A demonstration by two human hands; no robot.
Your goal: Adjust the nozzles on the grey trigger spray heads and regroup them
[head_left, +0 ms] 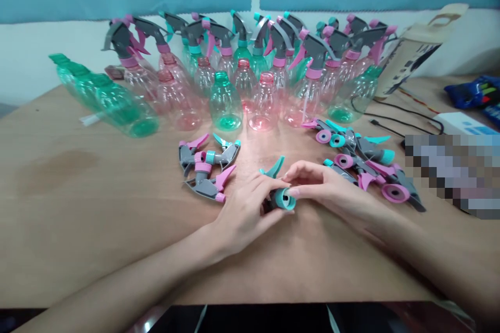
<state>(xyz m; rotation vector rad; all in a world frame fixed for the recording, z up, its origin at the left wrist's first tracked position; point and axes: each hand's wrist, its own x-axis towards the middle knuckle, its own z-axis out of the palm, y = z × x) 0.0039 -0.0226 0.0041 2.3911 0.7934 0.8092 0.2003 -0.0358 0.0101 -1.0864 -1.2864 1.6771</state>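
Landmark: front green bottle (225, 109). Far left of it, three green bottles (128, 109), open, overlapping. Left and nearer the person, three loose spray heads (203, 167), two pink-collared, one teal-collared. Behind it and to either side, five open pink bottles (262, 106) and many bottles with spray heads on (312, 73); overlap, exact count can't be told.

Left hand (248, 205): forearm in from lower left, palm down, fingers curled, holding one teal-collared spray head (284, 199). That head is nearer the person than the landmark and right of it, under the left fingers, collar facing the person. Right hand (322, 182): forearm in from lower right, fingers bent, narrow, thumb tip at the collar; can't tell if it grips.

Right of landmark, on the tabletop (94, 218): a pile of loose spray heads (394, 192), at least six; one open green bottle (349, 101); farther right, one cream shaker (410, 57).
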